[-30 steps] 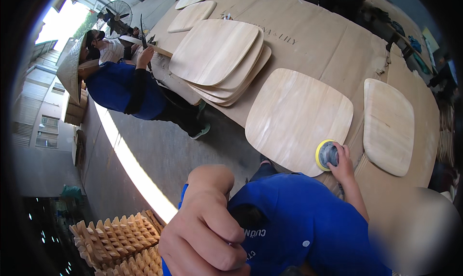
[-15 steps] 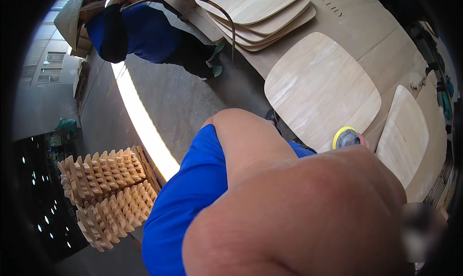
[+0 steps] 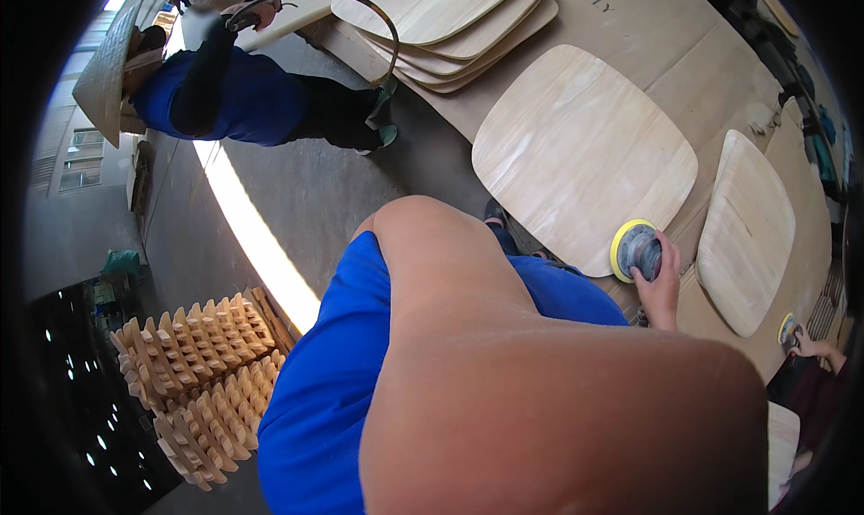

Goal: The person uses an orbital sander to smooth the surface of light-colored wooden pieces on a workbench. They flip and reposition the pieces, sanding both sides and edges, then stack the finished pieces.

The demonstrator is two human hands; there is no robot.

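Right hand (image 3: 660,286) is clamped over the top of the round grey orbital sander with the yellow pad (image 3: 635,250), fingers wrapped around its body. That sander sits at the near edge of the pale, rounded-square plywood seat panel (image 3: 576,151), pad against the wood, directly under and just beyond my palm. Left hand: I cannot tell whether it is closed or spread, since only my bare left forearm (image 3: 540,398) shows, raised close to the camera and filling the lower part of the view. The panel lies flat on the long brown board-covered workbench (image 3: 684,38). To its right, just apart from it, lies a second pale plywood panel, narrower and curved (image 3: 747,232). Beyond, a stack of similar plywood panels (image 3: 450,16) rests on the same bench. At the far left a person in a blue top and conical hat (image 3: 216,92) stands by the bench. On the floor at lower left sits a pile of notched wooden pieces (image 3: 193,380).
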